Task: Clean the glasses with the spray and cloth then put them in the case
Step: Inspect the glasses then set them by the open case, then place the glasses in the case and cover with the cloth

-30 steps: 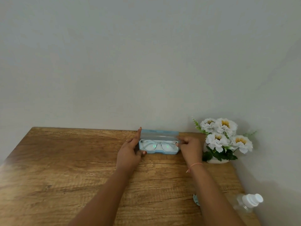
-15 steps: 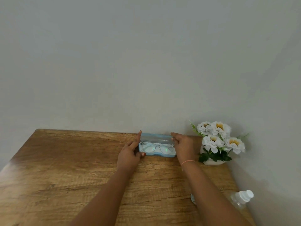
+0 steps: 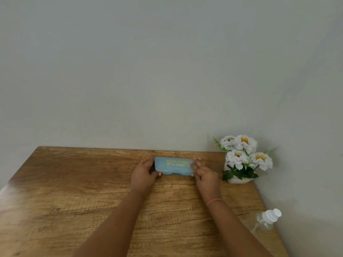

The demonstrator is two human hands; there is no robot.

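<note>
A light blue glasses case (image 3: 173,166) with gold lettering lies closed on the wooden table (image 3: 74,191) near the wall. The glasses are hidden inside it. My left hand (image 3: 143,175) grips the case's left end, thumb at the front edge. My right hand (image 3: 204,173) rests on the case's right end with straight fingers pressing on the lid. A clear spray bottle (image 3: 263,220) with a white cap stands at the table's right edge, near my right forearm. No cloth is in view.
A small white pot of white and yellow flowers (image 3: 241,158) stands in the back right corner beside the case. Grey walls close off the table at the back and right.
The case lid has come down: it stood open with the glasses showing inside, and now it is closed. My right hand moved from the lid's edge onto its top.
</note>
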